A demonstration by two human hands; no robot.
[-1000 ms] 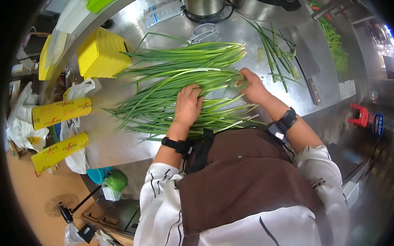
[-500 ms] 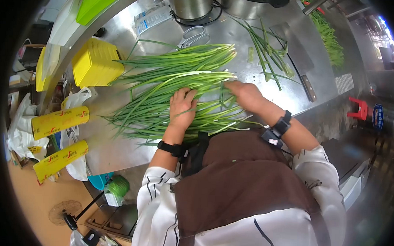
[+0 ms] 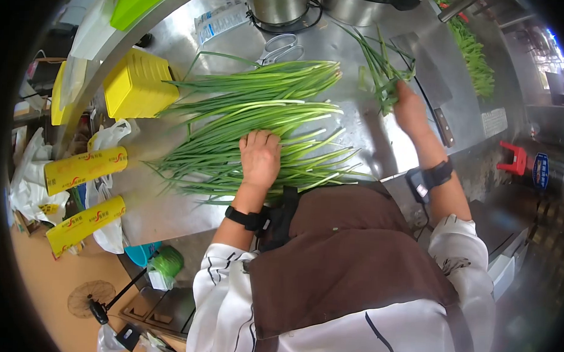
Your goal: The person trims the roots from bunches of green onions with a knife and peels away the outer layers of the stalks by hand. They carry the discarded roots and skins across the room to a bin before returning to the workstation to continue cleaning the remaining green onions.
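Long scallions (image 3: 247, 91) lie in loose rows across the metal table, green tips to the left and pale ends to the right. My left hand (image 3: 261, 158) is closed over the middle of the nearer row, its fingertips hidden among the stalks. Out to the right, my right hand (image 3: 410, 109), slightly blurred, is at a small heap of loose scallion leaves (image 3: 380, 64). Green leaves show at its closed fingertips. Just right of that heap lies a knife with a wooden handle (image 3: 444, 127).
Scissors (image 3: 280, 49) lie behind the scallions, near a steel pot (image 3: 277, 7). A yellow container (image 3: 139, 84) stands left, above two yellow boxes (image 3: 86, 169). More greens (image 3: 472, 55) are at the far right. The table's front edge (image 3: 412, 171) runs beside my apron.
My right hand has moved from the pale ends of the scallions up and right to the loose leaves, which have shifted. My left hand stays on the row, its fingers drawn closer together.
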